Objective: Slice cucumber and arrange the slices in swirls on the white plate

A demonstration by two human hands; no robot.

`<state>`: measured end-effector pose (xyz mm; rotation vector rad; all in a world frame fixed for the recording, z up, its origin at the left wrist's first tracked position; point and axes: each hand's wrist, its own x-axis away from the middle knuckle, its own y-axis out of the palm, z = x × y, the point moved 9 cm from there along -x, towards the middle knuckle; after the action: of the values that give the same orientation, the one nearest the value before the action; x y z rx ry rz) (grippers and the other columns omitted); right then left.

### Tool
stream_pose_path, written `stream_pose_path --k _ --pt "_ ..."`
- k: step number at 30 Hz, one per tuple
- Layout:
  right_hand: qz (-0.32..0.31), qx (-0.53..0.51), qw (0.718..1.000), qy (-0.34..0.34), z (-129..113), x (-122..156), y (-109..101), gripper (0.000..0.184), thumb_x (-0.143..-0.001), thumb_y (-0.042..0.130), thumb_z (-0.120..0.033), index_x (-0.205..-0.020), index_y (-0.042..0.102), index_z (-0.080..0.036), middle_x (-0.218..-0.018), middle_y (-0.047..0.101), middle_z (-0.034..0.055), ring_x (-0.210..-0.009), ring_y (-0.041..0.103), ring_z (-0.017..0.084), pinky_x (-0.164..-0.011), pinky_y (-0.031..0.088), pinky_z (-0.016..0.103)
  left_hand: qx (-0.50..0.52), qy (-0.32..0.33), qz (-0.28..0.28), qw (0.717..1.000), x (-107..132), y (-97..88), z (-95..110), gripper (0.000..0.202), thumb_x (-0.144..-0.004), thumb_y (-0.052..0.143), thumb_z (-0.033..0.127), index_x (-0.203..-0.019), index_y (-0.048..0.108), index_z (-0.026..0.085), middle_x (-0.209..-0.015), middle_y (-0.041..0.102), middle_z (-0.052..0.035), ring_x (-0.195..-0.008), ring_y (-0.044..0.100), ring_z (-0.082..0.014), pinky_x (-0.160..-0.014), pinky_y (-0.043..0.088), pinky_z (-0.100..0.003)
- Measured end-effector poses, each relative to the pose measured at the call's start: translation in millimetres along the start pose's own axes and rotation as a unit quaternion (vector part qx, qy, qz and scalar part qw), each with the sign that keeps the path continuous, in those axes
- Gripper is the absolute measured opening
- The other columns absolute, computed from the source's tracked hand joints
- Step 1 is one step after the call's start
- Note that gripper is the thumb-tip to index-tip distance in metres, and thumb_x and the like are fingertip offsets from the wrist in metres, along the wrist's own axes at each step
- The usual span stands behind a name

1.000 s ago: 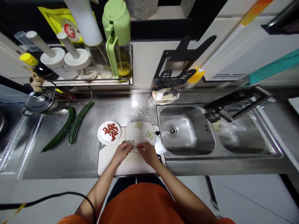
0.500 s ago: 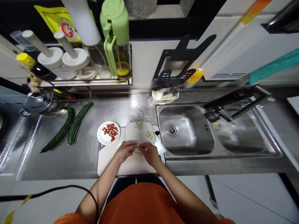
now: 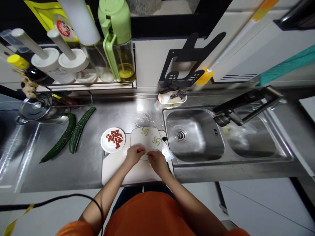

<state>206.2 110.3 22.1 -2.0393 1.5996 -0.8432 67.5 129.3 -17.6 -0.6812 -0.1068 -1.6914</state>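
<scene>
A pale, square-cornered plate [image 3: 139,139] rests on a white cutting board [image 3: 115,170] in front of me. Curved green pieces form pinwheel shapes [image 3: 145,131] on it; whether they are printed or laid there I cannot tell. My left hand [image 3: 135,155] is over the plate's lower left part, thumb and fingers pressed together. Opposite it, my right hand [image 3: 157,161] is pinched over the lower right part, fingertips close to the left ones. Anything in either pinch is too small to make out. Left of the plate, a round white dish [image 3: 104,143] holds small reddish-brown bits.
Two dark green cucumbers [image 3: 82,127] lie on the steel counter at left, near a lidded pot [image 3: 34,108]. To the right is a double sink [image 3: 195,134] with a black faucet [image 3: 241,103]. Behind stand a sponge caddy [image 3: 171,104] and a rack [image 3: 91,84] with jars and a green-topped oil bottle [image 3: 118,42].
My fingertips have parted slightly, the left hand shifting up over the plate. The view has moved a little. The plate and dish keep their places on the counter.
</scene>
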Motion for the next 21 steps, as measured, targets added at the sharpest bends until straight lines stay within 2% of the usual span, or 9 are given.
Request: stream_pose_path --k 5,9,16,21 --pt "0.001 0.109 0.994 -0.022 -1 2 6 0.022 -0.083 0.049 -0.013 -0.086 0.069 -0.02 -0.076 0.068 0.0039 -0.08 0.054 0.02 -0.076 0.039 0.03 -0.182 0.108 -0.022 0.977 3 9.5 24 0.012 -0.076 0.058 0.018 -0.078 0.069 0.02 -0.078 0.067 -0.0026 -0.075 0.058 -0.0159 -0.07 0.041 -0.027" --pt "0.005 0.16 0.987 -0.033 -5 4 10 0.021 -0.086 0.05 -0.016 -0.083 0.069 -0.021 -0.075 0.067 0.0052 -0.08 0.051 0.022 -0.074 0.036 0.032 -0.27 0.156 -0.03 0.95 5 17.3 30 0.012 -0.078 0.056 0.014 -0.079 0.067 0.019 -0.078 0.064 -0.0039 -0.08 0.056 -0.0178 -0.073 0.04 -0.029" --pt "0.028 0.184 0.982 -0.042 -6 5 16 0.021 -0.087 0.049 -0.017 -0.08 0.069 -0.022 -0.073 0.063 0.0063 -0.083 0.049 0.022 -0.073 0.034 0.034 -0.323 0.172 -0.022 0.93 6 19.5 27 0.013 -0.082 0.052 0.014 -0.082 0.064 0.019 -0.079 0.06 -0.0051 -0.084 0.053 -0.0192 -0.074 0.04 -0.03" --pt "0.039 0.182 0.981 -0.05 -6 6 15 0.019 -0.086 0.051 -0.019 -0.084 0.07 -0.021 -0.079 0.061 0.007 -0.085 0.047 0.022 -0.075 0.035 0.035 -0.324 0.181 0.001 0.929 6 18.6 23 0.011 -0.084 0.052 0.016 -0.088 0.061 0.019 -0.083 0.06 -0.0052 -0.087 0.052 -0.0196 -0.076 0.041 -0.031"
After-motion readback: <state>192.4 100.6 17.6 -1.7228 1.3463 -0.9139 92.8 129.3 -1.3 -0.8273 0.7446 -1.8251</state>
